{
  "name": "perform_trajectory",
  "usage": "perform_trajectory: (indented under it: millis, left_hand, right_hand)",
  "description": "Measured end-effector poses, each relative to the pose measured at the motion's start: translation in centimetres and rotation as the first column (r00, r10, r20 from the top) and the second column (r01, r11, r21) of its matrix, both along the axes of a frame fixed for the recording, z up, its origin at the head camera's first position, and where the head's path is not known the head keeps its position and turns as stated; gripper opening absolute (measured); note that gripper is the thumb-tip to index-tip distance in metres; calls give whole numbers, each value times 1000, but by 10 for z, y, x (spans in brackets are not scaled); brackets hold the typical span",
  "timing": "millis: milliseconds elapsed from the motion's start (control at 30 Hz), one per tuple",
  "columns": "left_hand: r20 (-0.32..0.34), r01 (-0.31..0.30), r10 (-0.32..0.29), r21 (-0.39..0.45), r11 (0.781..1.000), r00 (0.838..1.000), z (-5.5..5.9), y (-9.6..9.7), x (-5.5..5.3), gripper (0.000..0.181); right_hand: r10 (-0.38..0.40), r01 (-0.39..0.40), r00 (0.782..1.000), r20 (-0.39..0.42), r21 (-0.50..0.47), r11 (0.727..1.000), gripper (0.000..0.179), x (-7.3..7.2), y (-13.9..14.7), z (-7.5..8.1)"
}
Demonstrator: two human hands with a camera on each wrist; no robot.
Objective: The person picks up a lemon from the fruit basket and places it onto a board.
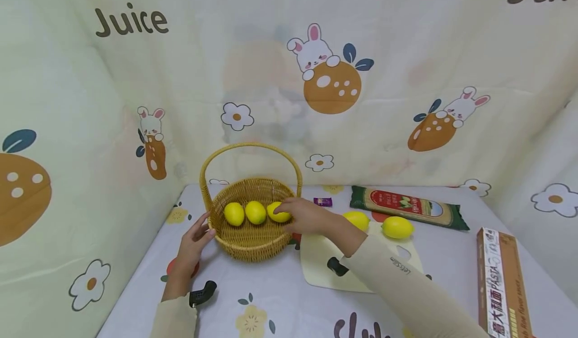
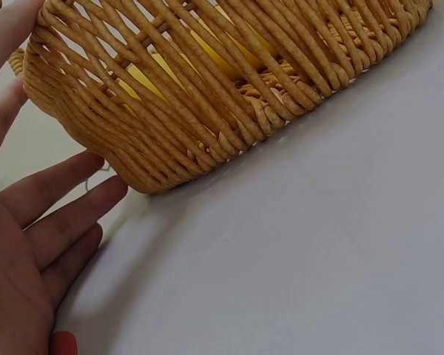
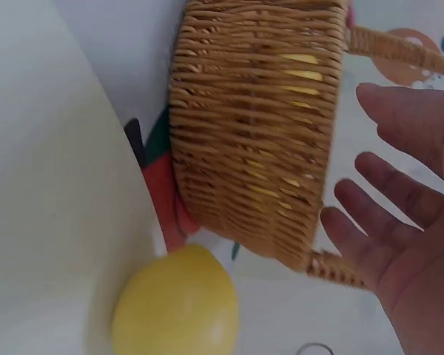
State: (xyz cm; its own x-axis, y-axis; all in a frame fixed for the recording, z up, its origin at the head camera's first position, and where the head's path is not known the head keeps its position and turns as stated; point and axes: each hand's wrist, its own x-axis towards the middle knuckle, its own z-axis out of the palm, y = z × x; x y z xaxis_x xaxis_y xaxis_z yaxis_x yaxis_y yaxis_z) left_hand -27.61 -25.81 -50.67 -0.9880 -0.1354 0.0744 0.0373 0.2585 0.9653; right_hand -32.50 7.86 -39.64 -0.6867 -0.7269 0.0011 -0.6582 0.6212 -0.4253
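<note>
A wicker basket point(image 1: 254, 245) with a tall arched handle stands on the table, three lemons point(image 1: 255, 212) in a row inside it. My left hand point(image 1: 193, 242) is at its left side. In the left wrist view the fingers point(image 2: 66, 192) are stretched out, some tips against the woven wall point(image 2: 200, 96). Over the basket's right rim reaches my right hand point(image 1: 307, 216), its fingertips overlapping the rightmost lemon point(image 1: 276, 213) in the head view. The right wrist view shows that hand point(image 3: 414, 214) with fingers apart and nothing in the palm, beside the basket's rim point(image 3: 333, 111).
Right of the basket lies a cream cutting board point(image 1: 316, 268), with one lemon point(image 1: 356, 220) at its back edge and another lemon point(image 1: 397, 227) beside it. Behind are a green-and-red packet point(image 1: 406, 206) and a small purple packet point(image 1: 322, 202). A pasta box point(image 1: 506, 283) lies far right.
</note>
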Motion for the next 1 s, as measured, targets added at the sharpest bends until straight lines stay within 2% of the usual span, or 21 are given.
perform_trajectory:
  millis: [300, 633, 867, 1000]
  left_hand:
    - [21, -23, 23, -21, 1000, 1000, 0, -5, 2, 62]
    - [25, -15, 16, -17, 1000, 1000, -8, -3, 3, 64]
    - [27, -28, 29, -37, 999, 999, -6, -1, 0, 63]
    - [26, -22, 23, -30, 999, 999, -4, 0, -1, 63]
  right_hand:
    - [-107, 110, 993, -47, 64, 992, 51, -3, -34, -18]
    - [-164, 179, 981, -101, 158, 971, 55, -7, -54, -29]
    - [-225, 244, 968, -106, 213, 946, 68, -15, -62, -32]
    - [-250, 268, 963, -104, 241, 933, 68, -17, -66, -30]
